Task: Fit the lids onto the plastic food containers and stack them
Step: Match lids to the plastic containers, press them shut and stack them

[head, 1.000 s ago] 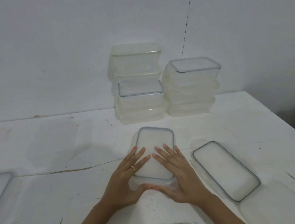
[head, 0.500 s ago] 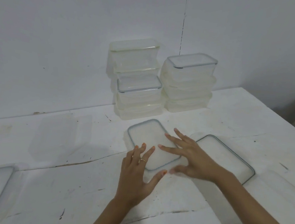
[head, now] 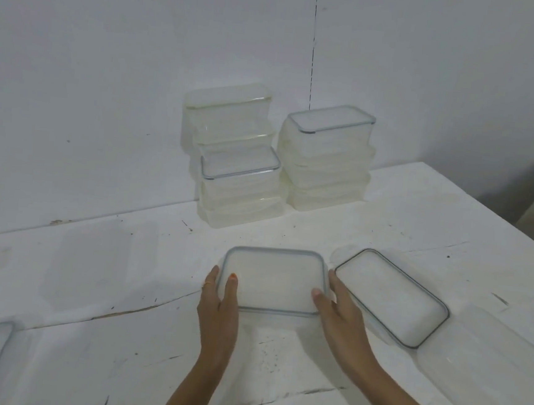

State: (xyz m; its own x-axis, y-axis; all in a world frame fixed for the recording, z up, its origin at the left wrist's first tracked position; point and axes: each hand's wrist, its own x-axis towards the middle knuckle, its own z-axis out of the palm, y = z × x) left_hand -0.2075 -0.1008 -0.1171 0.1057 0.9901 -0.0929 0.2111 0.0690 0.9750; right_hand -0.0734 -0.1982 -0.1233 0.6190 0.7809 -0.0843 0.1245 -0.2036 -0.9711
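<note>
At the near counter [head: 90,283] edge, fingers [head: 231,288] of both hands now clamp the short ends of the clear rectangular grey-rimmed lidded container [head: 271,280], turned crosswise since a second ago; probably ready for stacking.

the lidded clear plastic container [head: 271,280] sits mid-front on the white surface [head: 90,283]. the left hand [head: 220,298] is at its left end, the right hand [head: 338,312] at its right. just right of it lies a loose grey-rimmed lid [head: 391,297]. behind it, by the wall [head: 110,59], stand two stacks of clear containers [head: 238,187] [head: 326,159].
</note>
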